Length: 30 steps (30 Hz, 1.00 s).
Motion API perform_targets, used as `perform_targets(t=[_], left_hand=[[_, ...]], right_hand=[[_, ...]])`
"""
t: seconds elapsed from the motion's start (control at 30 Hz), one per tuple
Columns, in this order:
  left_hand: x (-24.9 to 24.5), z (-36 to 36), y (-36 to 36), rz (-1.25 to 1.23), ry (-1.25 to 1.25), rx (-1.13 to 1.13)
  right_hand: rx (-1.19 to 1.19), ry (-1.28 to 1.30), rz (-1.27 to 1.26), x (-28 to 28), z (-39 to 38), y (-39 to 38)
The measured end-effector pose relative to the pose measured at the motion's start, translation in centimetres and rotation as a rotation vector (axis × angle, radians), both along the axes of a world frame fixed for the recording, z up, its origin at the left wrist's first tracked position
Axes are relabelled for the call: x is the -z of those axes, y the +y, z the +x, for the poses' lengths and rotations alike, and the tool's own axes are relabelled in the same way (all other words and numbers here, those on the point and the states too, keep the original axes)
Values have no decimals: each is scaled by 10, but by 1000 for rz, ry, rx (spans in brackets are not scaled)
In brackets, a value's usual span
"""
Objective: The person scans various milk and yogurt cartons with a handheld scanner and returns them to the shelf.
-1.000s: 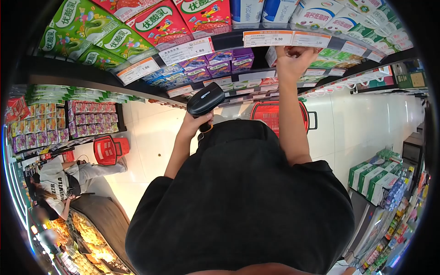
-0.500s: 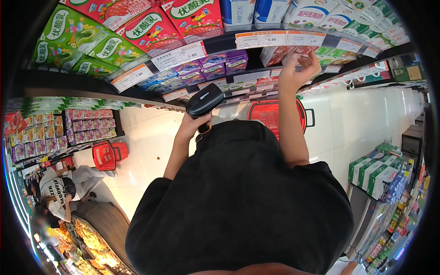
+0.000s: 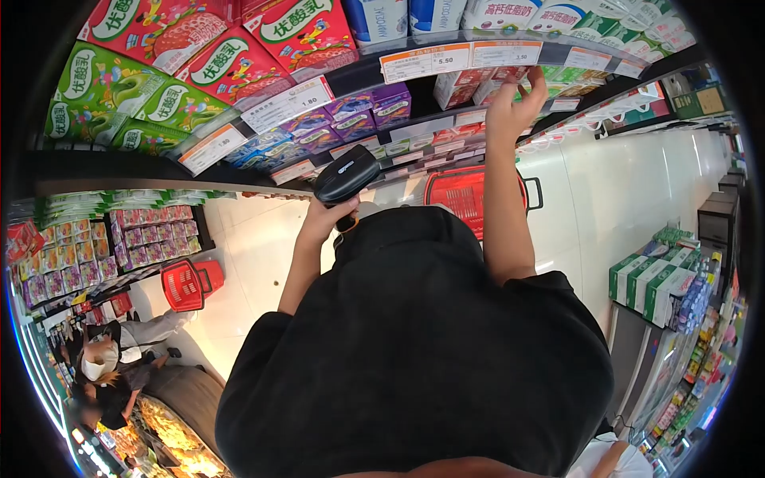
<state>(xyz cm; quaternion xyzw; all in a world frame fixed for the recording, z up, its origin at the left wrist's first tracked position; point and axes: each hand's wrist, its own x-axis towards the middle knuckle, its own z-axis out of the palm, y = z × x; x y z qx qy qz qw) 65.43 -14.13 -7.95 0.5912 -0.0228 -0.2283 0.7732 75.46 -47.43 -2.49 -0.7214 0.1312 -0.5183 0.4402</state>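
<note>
My left hand [image 3: 323, 221] is wrapped round the handle of a black barcode scanner [image 3: 347, 175], whose head points up toward the shelf edge. My right hand [image 3: 514, 113] is raised at the shelf, palm turned inward, with fingers bent and apart and nothing in them. Its fingertips overlap the lower edge of a price label [image 3: 505, 54] in this view. Just left of that hand, red-and-white cartons [image 3: 460, 87] stand on the tier below the label. Purple drink cartons [image 3: 391, 106] sit on the same tier, above and right of the scanner.
Red yogurt-drink boxes [image 3: 239, 65], green ones [image 3: 107, 84] and blue-white cartons [image 3: 381, 20] fill the upper shelf. A red shopping basket [image 3: 456, 199] is on the floor under my right forearm, another basket [image 3: 183, 285] at left. People [image 3: 119, 358] are at lower left; stacked green-white boxes [image 3: 653, 283] at right.
The shelf has shifted left and slightly up in view. My right hand's fingers have extended up to the price label. The scanner stays in my left hand. People at lower left have moved.
</note>
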Motion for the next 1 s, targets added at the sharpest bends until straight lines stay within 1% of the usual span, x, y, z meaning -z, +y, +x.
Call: perform_targets(t=[0.13,0.2,0.23,0.37,0.43,0.47,0.57,0.63,0.67,0.73,0.87,0.93,1.0], left_hand=[[-1,0,2,4,-18,3],[-2,0,2,7,-25,15],[-4,0,1,14,-27,9],[-8,1,-2,16,-38,2],[-4,1,0,37,-34,-1],[-1,2,1,57,-30,-6],[-7,2,-3,34,-36,-2],[-8,2,-3,38,-28,-1],[-8,2,-3,42,-20,1],[-5,2,-3,45,-13,-3],[-8,3,-5,11,-12,-4],[-6,3,-6,17,-7,-9],[-6,4,-7,22,-4,-13]], right_hand=[[24,-4,-18,6,2,-1],[49,10,-109,6,3,3],[10,1,-69,3,0,8],[23,-32,-111,11,-2,19],[94,43,-188,21,-3,19],[94,42,-188,25,-3,18],[74,13,-126,36,-3,15],[46,72,36,42,-3,14],[45,72,35,46,-3,13],[57,156,179,54,-2,11],[28,188,159,59,-1,5],[-29,193,227,52,-4,4],[-41,187,221,50,-7,5]])
